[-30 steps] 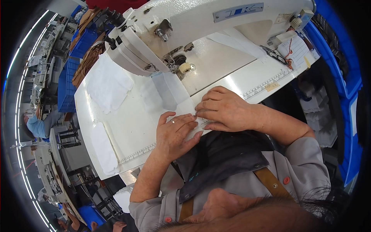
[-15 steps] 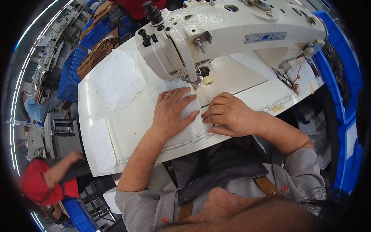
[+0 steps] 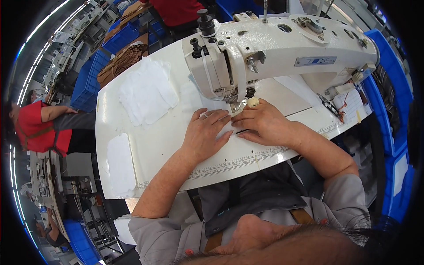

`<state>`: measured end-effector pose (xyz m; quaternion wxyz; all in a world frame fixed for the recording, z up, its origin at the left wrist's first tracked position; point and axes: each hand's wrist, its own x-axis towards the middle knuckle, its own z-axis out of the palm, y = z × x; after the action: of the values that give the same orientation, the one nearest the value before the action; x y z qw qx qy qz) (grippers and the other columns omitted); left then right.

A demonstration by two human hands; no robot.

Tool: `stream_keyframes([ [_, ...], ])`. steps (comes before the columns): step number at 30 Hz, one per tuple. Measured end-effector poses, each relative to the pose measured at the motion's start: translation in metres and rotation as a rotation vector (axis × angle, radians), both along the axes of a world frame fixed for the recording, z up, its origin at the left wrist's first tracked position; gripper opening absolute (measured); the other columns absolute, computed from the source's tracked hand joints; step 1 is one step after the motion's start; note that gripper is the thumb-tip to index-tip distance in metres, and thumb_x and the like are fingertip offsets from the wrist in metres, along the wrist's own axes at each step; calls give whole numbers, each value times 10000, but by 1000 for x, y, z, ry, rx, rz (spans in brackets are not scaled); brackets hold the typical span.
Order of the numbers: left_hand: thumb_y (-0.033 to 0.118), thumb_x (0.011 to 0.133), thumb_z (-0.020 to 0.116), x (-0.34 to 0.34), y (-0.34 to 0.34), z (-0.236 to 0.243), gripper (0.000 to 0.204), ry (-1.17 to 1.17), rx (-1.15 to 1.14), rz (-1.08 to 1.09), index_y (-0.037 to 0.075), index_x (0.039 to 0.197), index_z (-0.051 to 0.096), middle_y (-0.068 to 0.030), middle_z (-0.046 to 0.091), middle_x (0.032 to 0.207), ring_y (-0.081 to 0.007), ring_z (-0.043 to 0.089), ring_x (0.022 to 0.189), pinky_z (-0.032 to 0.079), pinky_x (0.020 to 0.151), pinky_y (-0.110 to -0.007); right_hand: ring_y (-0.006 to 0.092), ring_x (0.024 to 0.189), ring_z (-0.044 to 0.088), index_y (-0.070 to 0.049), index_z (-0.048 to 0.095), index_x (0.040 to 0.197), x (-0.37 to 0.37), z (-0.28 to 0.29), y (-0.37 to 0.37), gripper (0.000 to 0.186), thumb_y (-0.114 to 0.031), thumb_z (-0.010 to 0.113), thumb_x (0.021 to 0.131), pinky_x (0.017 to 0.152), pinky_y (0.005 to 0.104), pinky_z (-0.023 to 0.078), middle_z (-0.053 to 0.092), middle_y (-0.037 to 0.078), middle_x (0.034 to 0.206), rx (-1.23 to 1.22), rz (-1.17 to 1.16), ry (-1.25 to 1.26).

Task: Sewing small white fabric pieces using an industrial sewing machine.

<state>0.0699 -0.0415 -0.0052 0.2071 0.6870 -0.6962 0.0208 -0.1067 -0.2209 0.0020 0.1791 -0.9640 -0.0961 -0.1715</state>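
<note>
My left hand [image 3: 204, 136] rests palm down, fingers spread, on a light white fabric piece [image 3: 213, 104] just left of and in front of the presser foot [image 3: 237, 105] of a white sewing machine [image 3: 291, 44]. My right hand [image 3: 264, 123] lies beside it, slightly curved fingertips pressing near the foot, thumb apart from the fingers; part of the fabric is hidden beneath both hands. A stack of white pieces [image 3: 146, 90] lies at the back left of the tabletop, and a narrower white stack [image 3: 120, 162] at the front left.
Blue bins [image 3: 85, 79] and brown strips [image 3: 121, 65] stand beyond the table's left; more bins [image 3: 391, 110] line the right. A co-worker in red [image 3: 44, 128] is at the left, another [image 3: 176, 11] behind. A snipper [image 3: 330, 107] and paper [image 3: 351, 102] lie right.
Both my hands have moved away from the table's front edge toward the presser foot with the fabric. The co-worker in red at left has moved farther back, and the view has shifted.
</note>
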Motion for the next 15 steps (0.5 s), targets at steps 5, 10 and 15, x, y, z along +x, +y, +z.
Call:
stream_keyframes([
  [5, 200, 878, 752, 10, -5, -5, 330, 49, -47, 6, 69, 1181, 746, -45, 688, 1302, -214, 649, 1198, 442, 1097, -436, 238, 1116, 595, -89, 731, 1176, 5, -6, 2, 387, -343, 748, 885, 982, 399, 445, 711, 21, 1201, -68, -124, 22],
  [10, 184, 874, 755, 26, -16, -6, 316, 57, -66, 35, 65, 1167, 756, -51, 717, 1246, -223, 660, 1174, 445, 1089, -424, 257, 1141, 568, -80, 687, 1240, 9, -5, 4, 456, -371, 735, 893, 993, 409, 432, 676, 31, 1277, -92, -146, 4],
  [15, 170, 831, 782, 48, -28, 0, 317, 25, -55, 58, 83, 1136, 768, -88, 755, 1112, -266, 683, 1032, 460, 989, -421, 267, 1147, 561, -74, 670, 1247, 10, -5, 2, 462, -360, 733, 889, 1009, 420, 423, 654, 34, 1315, -81, -138, 6],
])
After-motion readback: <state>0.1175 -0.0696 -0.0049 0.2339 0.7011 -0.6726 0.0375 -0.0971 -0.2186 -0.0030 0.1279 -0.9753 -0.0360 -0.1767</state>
